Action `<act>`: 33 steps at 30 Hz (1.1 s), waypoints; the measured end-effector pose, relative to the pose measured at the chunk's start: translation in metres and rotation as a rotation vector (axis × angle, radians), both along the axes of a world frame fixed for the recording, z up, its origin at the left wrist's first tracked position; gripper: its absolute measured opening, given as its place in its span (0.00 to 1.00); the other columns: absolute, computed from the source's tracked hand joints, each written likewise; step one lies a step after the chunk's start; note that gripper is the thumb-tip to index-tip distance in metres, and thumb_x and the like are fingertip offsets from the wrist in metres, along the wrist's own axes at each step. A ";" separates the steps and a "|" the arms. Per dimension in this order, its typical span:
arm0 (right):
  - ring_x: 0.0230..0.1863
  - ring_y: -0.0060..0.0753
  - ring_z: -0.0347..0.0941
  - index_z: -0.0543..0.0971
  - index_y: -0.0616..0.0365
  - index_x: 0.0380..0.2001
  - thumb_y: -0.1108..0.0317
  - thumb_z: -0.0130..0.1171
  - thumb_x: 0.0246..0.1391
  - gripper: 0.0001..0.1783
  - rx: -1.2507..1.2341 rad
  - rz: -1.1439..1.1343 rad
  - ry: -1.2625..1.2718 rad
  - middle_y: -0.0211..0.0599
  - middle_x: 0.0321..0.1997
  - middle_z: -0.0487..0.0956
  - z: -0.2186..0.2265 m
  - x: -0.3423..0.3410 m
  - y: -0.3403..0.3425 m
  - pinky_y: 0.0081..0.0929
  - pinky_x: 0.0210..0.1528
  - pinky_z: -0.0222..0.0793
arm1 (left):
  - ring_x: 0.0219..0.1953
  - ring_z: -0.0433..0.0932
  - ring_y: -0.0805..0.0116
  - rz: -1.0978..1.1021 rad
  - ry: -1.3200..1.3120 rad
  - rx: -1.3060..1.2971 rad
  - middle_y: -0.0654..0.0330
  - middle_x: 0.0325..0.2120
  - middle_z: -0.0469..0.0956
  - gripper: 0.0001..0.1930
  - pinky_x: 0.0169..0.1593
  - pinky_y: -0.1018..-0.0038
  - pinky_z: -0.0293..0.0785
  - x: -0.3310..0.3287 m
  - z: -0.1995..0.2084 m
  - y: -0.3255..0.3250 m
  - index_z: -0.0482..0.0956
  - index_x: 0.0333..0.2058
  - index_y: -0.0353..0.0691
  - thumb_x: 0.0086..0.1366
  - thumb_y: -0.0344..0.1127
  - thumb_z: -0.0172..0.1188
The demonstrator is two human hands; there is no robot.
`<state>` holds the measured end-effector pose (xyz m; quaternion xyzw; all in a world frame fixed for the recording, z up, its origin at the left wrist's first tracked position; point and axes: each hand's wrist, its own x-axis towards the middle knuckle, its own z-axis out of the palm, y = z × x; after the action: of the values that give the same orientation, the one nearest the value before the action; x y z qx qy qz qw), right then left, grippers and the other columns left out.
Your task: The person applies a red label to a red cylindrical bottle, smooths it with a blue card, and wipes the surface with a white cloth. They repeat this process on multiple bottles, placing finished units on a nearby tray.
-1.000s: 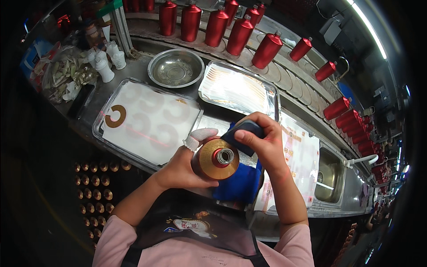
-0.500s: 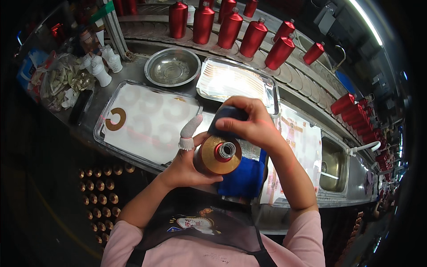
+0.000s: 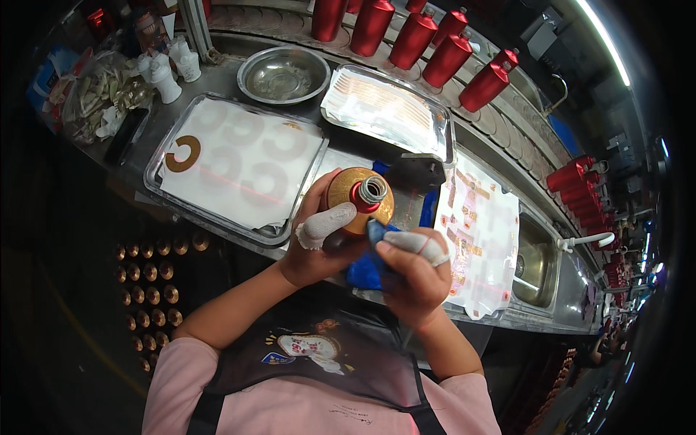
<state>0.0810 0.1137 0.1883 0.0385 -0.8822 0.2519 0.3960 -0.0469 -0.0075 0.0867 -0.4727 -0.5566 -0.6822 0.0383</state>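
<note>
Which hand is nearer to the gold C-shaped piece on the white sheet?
Left. The left hand, holding the bottle, is to the right of the gold C-shaped piece and nearer the person; the right hand is farther right, gripping a blue item.

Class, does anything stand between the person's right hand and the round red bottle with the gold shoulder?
Yes: a small blue cloth-like piece, pinched in the right hand, stands between that hand and the near right edge of the gold-shouldered red bottle. Whether it touches is unclear. Nothing else visible is in the way.
</note>
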 end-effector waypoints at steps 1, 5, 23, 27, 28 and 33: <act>0.34 0.41 0.77 0.85 0.59 0.34 0.81 0.65 0.37 0.15 0.029 0.094 0.013 0.38 0.36 0.83 0.001 0.002 -0.005 0.34 0.36 0.72 | 0.64 0.71 0.43 -0.001 -0.049 -0.035 0.42 0.65 0.59 0.39 0.63 0.56 0.73 0.003 -0.001 0.002 0.67 0.61 0.51 0.53 0.31 0.79; 0.35 0.42 0.77 0.85 0.58 0.35 0.81 0.66 0.36 0.17 -0.011 0.073 0.044 0.37 0.36 0.83 0.004 0.000 -0.013 0.35 0.37 0.73 | 0.63 0.71 0.44 0.161 0.067 -0.048 0.43 0.64 0.61 0.38 0.64 0.57 0.73 0.008 0.001 0.007 0.66 0.60 0.48 0.54 0.34 0.78; 0.37 0.16 0.74 0.80 0.63 0.45 0.76 0.70 0.52 0.16 -1.119 -0.053 -0.324 0.29 0.38 0.81 0.003 0.068 0.036 0.17 0.41 0.70 | 0.65 0.67 0.56 0.186 0.124 -0.295 0.48 0.63 0.62 0.54 0.65 0.62 0.69 -0.019 0.070 0.014 0.47 0.71 0.40 0.52 0.30 0.77; 0.33 0.17 0.74 0.80 0.60 0.52 0.65 0.76 0.49 0.27 -0.959 -0.190 -0.616 0.29 0.32 0.81 -0.021 0.103 0.043 0.19 0.38 0.69 | 0.64 0.69 0.59 -0.207 -0.301 -0.266 0.50 0.63 0.63 0.53 0.65 0.61 0.70 -0.006 0.102 0.030 0.45 0.71 0.44 0.55 0.32 0.76; 0.31 0.21 0.75 0.79 0.59 0.57 0.62 0.79 0.45 0.35 -0.765 -0.219 -0.730 0.32 0.33 0.81 -0.029 0.111 0.039 0.22 0.37 0.71 | 0.60 0.72 0.60 -0.262 -0.381 -0.305 0.49 0.60 0.67 0.53 0.63 0.63 0.70 0.001 0.101 0.039 0.47 0.69 0.42 0.54 0.36 0.77; 0.28 0.43 0.78 0.62 0.67 0.71 0.63 0.78 0.38 0.57 -0.236 -0.295 -0.432 0.42 0.31 0.81 -0.064 0.125 0.022 0.37 0.30 0.75 | 0.61 0.68 0.62 -0.440 -0.679 -0.565 0.52 0.59 0.65 0.50 0.64 0.63 0.69 0.036 0.072 0.082 0.52 0.67 0.43 0.53 0.41 0.78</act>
<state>0.2059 0.1357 0.1239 -0.1911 -0.9068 0.2951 0.2328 -0.0108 0.0743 0.1584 -0.3219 -0.5878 -0.6121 -0.4198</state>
